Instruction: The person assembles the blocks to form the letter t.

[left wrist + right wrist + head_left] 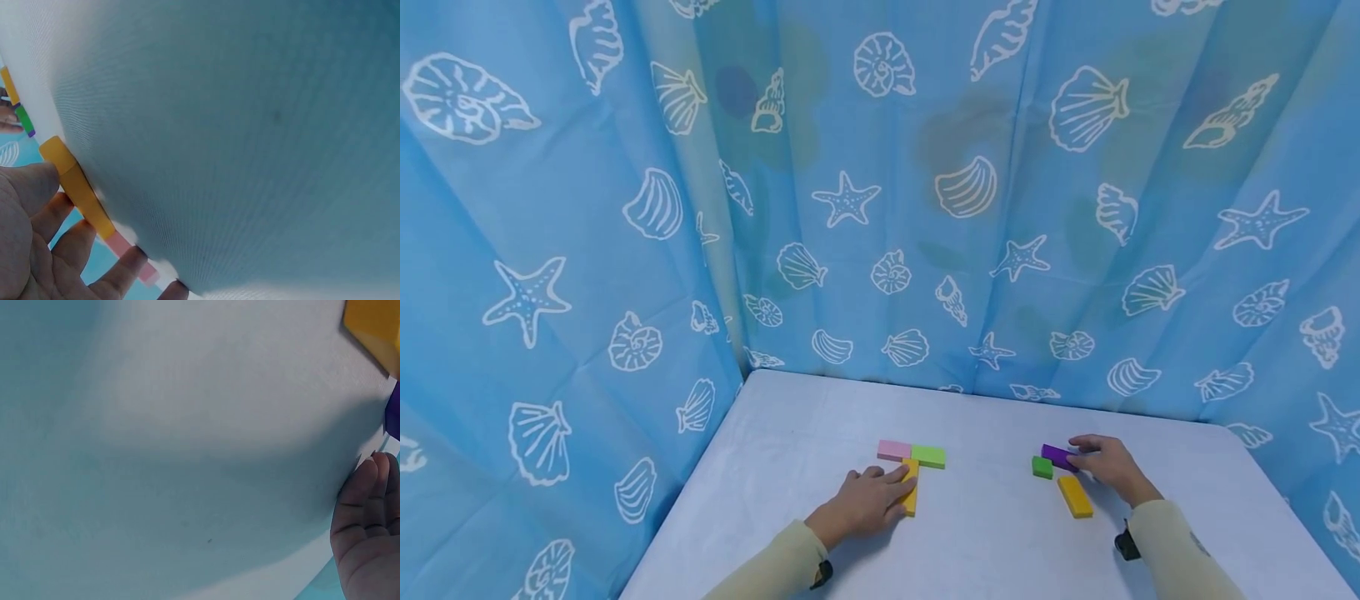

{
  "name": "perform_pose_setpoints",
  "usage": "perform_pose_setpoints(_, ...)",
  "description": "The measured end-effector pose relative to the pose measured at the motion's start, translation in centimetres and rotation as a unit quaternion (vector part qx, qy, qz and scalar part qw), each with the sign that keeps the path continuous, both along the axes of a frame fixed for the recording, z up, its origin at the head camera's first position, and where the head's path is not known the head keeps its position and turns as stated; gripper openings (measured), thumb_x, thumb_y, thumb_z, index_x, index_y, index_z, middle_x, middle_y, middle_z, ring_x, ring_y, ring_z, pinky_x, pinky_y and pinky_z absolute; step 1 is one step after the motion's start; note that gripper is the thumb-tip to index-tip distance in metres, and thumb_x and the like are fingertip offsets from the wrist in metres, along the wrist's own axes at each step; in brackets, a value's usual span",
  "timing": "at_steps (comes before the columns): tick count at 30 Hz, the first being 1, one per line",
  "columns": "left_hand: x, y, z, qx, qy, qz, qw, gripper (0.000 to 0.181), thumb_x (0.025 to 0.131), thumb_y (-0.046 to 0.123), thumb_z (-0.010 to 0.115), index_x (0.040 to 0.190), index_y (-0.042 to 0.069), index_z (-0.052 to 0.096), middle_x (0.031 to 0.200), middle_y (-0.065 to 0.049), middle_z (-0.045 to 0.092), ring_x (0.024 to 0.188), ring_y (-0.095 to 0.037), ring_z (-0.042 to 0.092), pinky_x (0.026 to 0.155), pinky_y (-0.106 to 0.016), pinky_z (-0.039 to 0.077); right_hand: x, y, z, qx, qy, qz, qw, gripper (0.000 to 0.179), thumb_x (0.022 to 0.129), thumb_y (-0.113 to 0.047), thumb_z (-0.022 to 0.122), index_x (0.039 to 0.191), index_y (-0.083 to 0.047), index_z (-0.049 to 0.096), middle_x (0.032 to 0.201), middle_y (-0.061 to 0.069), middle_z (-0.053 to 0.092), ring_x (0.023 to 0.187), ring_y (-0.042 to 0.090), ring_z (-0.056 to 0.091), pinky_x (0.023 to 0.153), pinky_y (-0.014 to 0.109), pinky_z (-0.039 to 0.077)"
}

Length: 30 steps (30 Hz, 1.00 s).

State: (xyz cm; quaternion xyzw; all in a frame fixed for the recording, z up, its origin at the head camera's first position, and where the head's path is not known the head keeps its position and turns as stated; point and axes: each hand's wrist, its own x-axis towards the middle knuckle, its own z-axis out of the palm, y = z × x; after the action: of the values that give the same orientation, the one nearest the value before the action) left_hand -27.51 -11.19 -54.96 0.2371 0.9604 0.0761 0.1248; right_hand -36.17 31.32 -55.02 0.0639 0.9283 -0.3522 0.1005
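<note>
My left hand (868,500) lies over a long yellow block (911,500), with fingertips on top and the thumb along its lower left edge. Seen from the left wrist, the thumb and fingers (78,240) touch that yellow block (84,194). Against its far end sit a pink block (893,450) and a light green block (928,457), side by side. On the right, my right hand (1108,467) is at the end of a purple block (1057,456). Its fingers (361,481) are loosely bent, apart from the purple block (394,415) in the right wrist view.
A small green block (1042,467) stands beside the purple one, and a second yellow block (1075,497) lies nearer, below the right hand. Everything rests on a white-covered table (985,533). Blue curtains (887,208) with shell prints hang behind and along the left.
</note>
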Motion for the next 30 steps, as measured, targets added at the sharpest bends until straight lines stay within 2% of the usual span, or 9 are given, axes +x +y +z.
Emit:
perform_pose_setpoints(11,0.2,0.0,0.0,0.0,0.007,0.0,1.0,0.052,0.101,0.048,0.049,0.151,0.039,0.038,0.16,0.015,0.031,0.14,-0.026,0.041,0.107,-0.061,0.038,-0.8,-0.4,-0.4,0.004,0.0,0.012,0.9999,0.042,0.094,-0.015,0.066,0.13,0.005,0.058,0.123,0.029,0.059,0.106,0.038,0.056,0.093,0.054,0.052)
perform_pose_setpoints(16,0.0,0.0,-0.2,0.004,0.0,0.002,1.0,0.052,0.101,0.048,0.049,0.151,0.039,0.038,0.16,0.014,0.031,0.14,-0.027,0.041,0.107,-0.062,0.037,-1.3,-1.0,-0.5,0.004,-0.008,0.0,1.0,0.039,0.094,-0.013,0.065,0.128,0.006,0.059,0.121,0.028,0.06,0.104,0.037,0.056,0.091,0.051,0.053)
perform_pose_setpoints(26,-0.1,0.1,-0.4,0.004,-0.003,0.007,1.0,0.051,0.101,0.047,0.05,0.15,0.04,0.039,0.16,0.015,0.032,0.14,-0.027,0.042,0.107,-0.062,0.038,-2.1,-3.1,0.1,0.01,-0.011,0.004,0.9999,0.033,0.096,-0.012,0.062,0.123,0.005,0.062,0.115,0.025,0.063,0.098,0.033,0.056,0.089,0.048,0.052)
perform_pose_setpoints(30,-0.1,0.1,-0.3,-0.001,0.001,0.008,1.0,0.052,0.1,0.048,0.05,0.15,0.04,0.038,0.16,0.015,0.032,0.139,-0.027,0.042,0.107,-0.061,0.038,-2.3,-4.1,0.4,0.006,-0.008,0.007,0.9999,0.032,0.096,-0.011,0.062,0.123,0.006,0.063,0.114,0.025,0.064,0.097,0.034,0.057,0.092,0.051,0.051)
